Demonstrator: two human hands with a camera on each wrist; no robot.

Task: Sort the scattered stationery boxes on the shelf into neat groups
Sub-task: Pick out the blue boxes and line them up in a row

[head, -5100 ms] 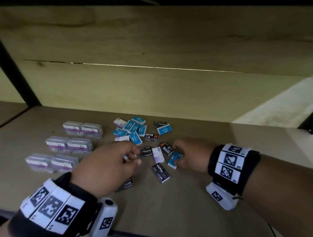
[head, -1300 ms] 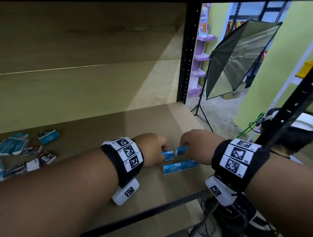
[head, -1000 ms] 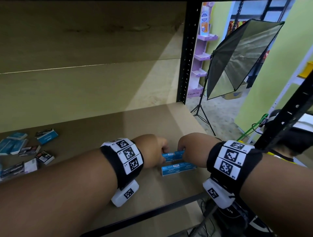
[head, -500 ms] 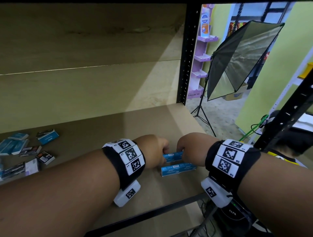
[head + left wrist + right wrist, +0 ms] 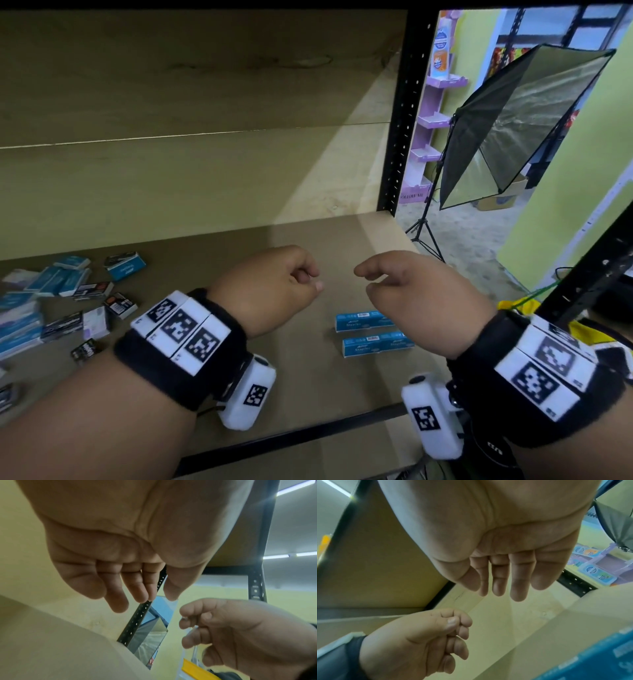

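Head view, two blue staple boxes (image 5: pixel 373 334) lengthwise left-right, parallel, hands seemingly empty, loosely curled.

Head view looks down; wrist views look up, sharing both hands (image 5: pixel 411 298)

A shop floor doubling as a filming spot is showing here: a black perforated-steel rack upright (image 5: pixel 400 137) is framing a brown board shelf (image 5: pixel 308 246), a purple cardboard display stand (image 5: pixel 433 120) is standing beyond, beside a black softbox light on a tripod (image 5: pixel 507 137)
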